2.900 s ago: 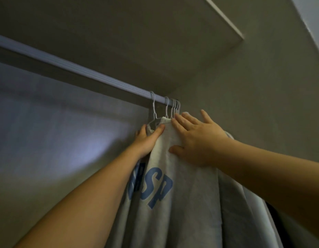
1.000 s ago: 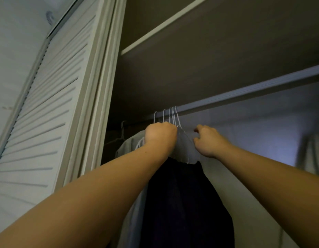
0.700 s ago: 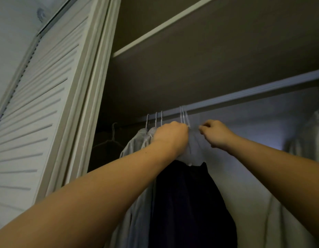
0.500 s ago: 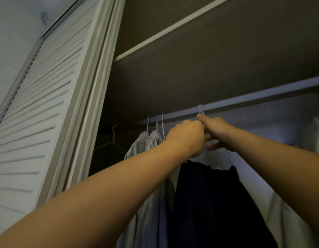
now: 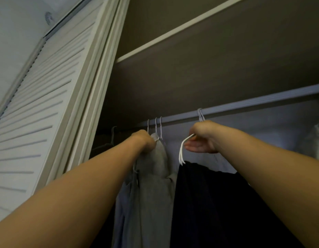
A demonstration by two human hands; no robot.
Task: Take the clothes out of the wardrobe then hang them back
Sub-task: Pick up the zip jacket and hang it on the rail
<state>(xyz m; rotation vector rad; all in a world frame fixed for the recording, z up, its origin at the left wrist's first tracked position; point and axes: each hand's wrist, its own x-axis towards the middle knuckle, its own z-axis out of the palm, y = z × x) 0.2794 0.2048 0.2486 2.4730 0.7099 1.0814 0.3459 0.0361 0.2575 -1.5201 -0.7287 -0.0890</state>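
Light is dim and cool. The white louvred wardrobe door (image 5: 39, 104) at left is brightest; the brown shelf underside (image 5: 208, 68) sits shaded; a bluish glow lies below the grey metal rail (image 5: 262, 101). The navy hanging garment (image 5: 217, 203) sinks to near black, the grey hanging garment (image 5: 155, 176) looks flat, and the white wire hangers (image 5: 181, 154) stand out. Edges are soft; straight lines bow near the borders.

A home bedroom closet: a white louvred door (image 5: 39, 108) stands open beside a hanging rail (image 5: 244, 104) under a shelf (image 5: 173, 38), with clothes (image 5: 155, 185) on wire hangers (image 5: 156, 124).
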